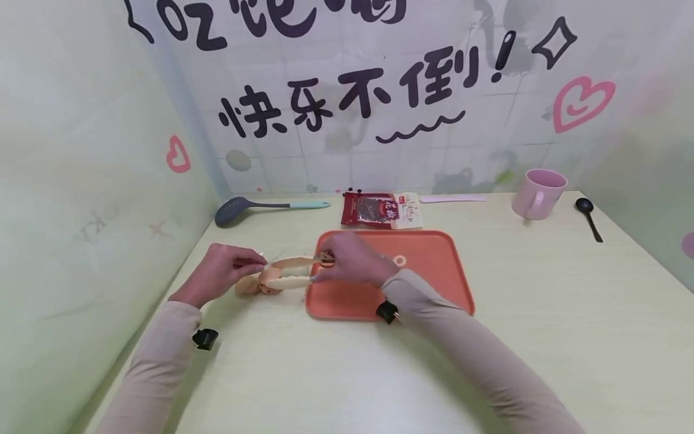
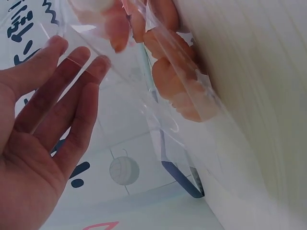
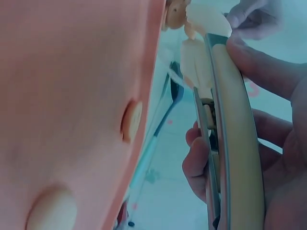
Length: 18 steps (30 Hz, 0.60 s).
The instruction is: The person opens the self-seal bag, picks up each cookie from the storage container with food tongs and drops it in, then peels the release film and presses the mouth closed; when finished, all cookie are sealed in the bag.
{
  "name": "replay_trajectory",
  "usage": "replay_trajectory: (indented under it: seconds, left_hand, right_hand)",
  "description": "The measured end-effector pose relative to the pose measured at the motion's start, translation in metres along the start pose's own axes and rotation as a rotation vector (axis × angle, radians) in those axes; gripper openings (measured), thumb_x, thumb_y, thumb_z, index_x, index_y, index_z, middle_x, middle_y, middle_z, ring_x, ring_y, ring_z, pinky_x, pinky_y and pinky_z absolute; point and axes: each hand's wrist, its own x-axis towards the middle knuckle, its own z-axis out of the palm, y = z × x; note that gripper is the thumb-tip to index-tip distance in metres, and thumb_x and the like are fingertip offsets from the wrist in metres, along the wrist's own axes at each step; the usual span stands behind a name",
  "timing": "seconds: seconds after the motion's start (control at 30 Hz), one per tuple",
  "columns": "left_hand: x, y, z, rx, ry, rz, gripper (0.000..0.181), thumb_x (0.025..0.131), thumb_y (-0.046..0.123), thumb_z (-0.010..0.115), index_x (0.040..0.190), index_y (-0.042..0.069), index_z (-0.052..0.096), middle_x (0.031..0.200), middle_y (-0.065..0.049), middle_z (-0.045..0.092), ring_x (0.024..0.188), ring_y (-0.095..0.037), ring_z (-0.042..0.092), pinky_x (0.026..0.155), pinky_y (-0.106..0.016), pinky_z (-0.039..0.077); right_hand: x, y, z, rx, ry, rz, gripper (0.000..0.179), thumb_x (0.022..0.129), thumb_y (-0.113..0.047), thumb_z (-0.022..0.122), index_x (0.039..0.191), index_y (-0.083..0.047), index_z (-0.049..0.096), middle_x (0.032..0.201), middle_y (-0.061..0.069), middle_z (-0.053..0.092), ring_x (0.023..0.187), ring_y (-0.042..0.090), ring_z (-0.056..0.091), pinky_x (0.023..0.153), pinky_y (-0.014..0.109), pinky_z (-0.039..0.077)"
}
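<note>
My left hand [image 1: 225, 271] pinches the edge of a clear plastic bag [image 2: 129, 91] at its fingertips. Inside the bag are several orange-brown rounded pieces [image 2: 175, 76], lying at the left of the table. With my right hand [image 1: 355, 259] I grip cream-handled metal tongs [image 3: 235, 134] around the handles. Their pale tips point left and stand apart at the bag's pieces, one tip close to my left fingers. A salmon-coloured tray [image 1: 434, 253] lies below my right hand. On it are a small pale ring [image 1: 399, 260] and a round pale piece [image 3: 53, 211].
Along the back wall lie a dark skimmer [image 1: 230, 211] with a light blue handle, a red and white packet [image 1: 374, 210] and a flat lilac strip [image 1: 452, 198]. A pink mug [image 1: 537, 196] stands at the back right, beside a black spoon [image 1: 585, 208].
</note>
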Motion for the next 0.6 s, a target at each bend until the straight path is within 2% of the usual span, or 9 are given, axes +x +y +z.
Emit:
replay_trajectory:
  seconds: [0.17,0.33,0.47,0.53,0.6]
  left_hand:
    - [-0.001,-0.003,-0.001,0.056,0.023,0.005,0.015,0.083,0.003,0.079,0.097,0.006,0.08,0.092,-0.01,0.079,0.083,-0.024,0.077,0.075,-0.039,0.063]
    - [-0.002,-0.005,-0.002,0.074,0.05,-0.009,0.015,0.083,0.004,0.079,0.098,0.006,0.08,0.091,-0.01,0.079,0.082,-0.024,0.078,0.074,-0.04,0.063]
    - [-0.003,-0.007,0.0,0.081,0.057,-0.005,0.014,0.083,0.004,0.08,0.097,0.005,0.08,0.09,-0.008,0.08,0.08,-0.022,0.077,0.074,-0.039,0.063]
    - [-0.001,-0.007,0.001,0.08,0.05,0.006,0.014,0.083,0.005,0.08,0.097,0.006,0.08,0.09,-0.008,0.08,0.081,-0.021,0.077,0.074,-0.038,0.063]
    - [0.001,-0.007,0.003,0.08,0.045,0.01,0.013,0.083,0.005,0.08,0.097,0.007,0.08,0.09,-0.007,0.08,0.081,-0.021,0.077,0.074,-0.038,0.063]
  right_hand:
    - [0.011,-0.01,0.007,-0.01,0.006,-0.038,0.038,0.081,-0.033,0.084,0.067,-0.014,0.054,0.06,-0.006,0.03,0.058,0.007,0.028,0.057,0.022,0.025]
    - [0.012,-0.014,0.008,0.028,-0.019,-0.018,0.051,0.082,-0.034,0.084,0.062,-0.013,0.041,0.058,-0.005,0.023,0.057,0.009,0.023,0.057,0.023,0.024]
    - [0.002,-0.007,-0.002,0.094,-0.035,0.019,0.037,0.08,-0.035,0.085,0.075,-0.01,0.059,0.064,-0.004,0.039,0.062,0.01,0.033,0.058,0.023,0.029]
    - [-0.007,0.0,-0.011,0.12,-0.035,0.04,0.03,0.078,-0.035,0.086,0.085,-0.013,0.067,0.067,-0.003,0.046,0.065,0.01,0.038,0.057,0.023,0.031]
    - [-0.016,0.01,-0.021,0.14,-0.037,0.059,0.028,0.078,-0.035,0.087,0.086,-0.014,0.07,0.067,-0.002,0.047,0.066,0.012,0.038,0.057,0.023,0.031]
